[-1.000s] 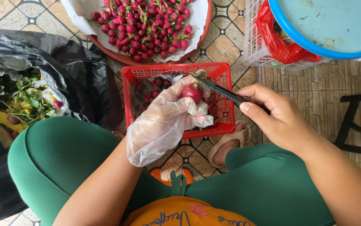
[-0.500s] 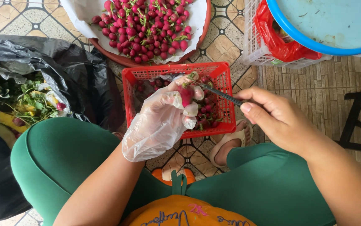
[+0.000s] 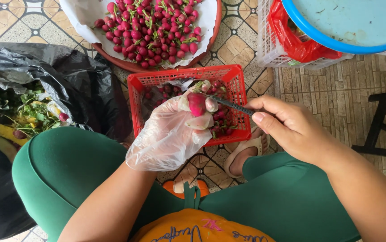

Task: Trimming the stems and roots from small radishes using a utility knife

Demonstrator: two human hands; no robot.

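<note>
My left hand point(image 3: 168, 134), in a loose clear plastic glove, has its fingers point(image 3: 211, 104) closed around 1 red radish point(image 3: 197, 104), holding it up just above the red basket point(image 3: 188, 76). My right hand point(image 3: 291, 127) is bare, its fingers pinched shut on the handle of a small dark knife point(image 3: 231, 105); the blade runs left to the radish, and its tip is hidden behind the radish and the glove, so I cannot tell where it cuts. The crumpled glove also blurs which of my left fingers actually press the radish.

Inside the basket lie more radishes, partly covered by my left hand. Beyond it, a round reddish tray point(image 3: 135, 67) lined with white paper holds a heap of radishes with green stubs; its far side is cut off by the top edge. To my left an open black bag point(image 3: 67, 76) holds green leaves and yellowish scraps, its near part hidden by my green trouser leg point(image 3: 63, 179). At the upper right, a white slatted crate point(image 3: 271, 49) carries a red plastic bag point(image 3: 291, 42) under a blue-rimmed basin point(image 3: 349, 22), both cut off. My foot in a pale sandal point(image 3: 242, 150) shows between my knees on the patterned tile floor point(image 3: 242, 40). A dark stool leg point(image 3: 376, 125) stands at the right edge.
</note>
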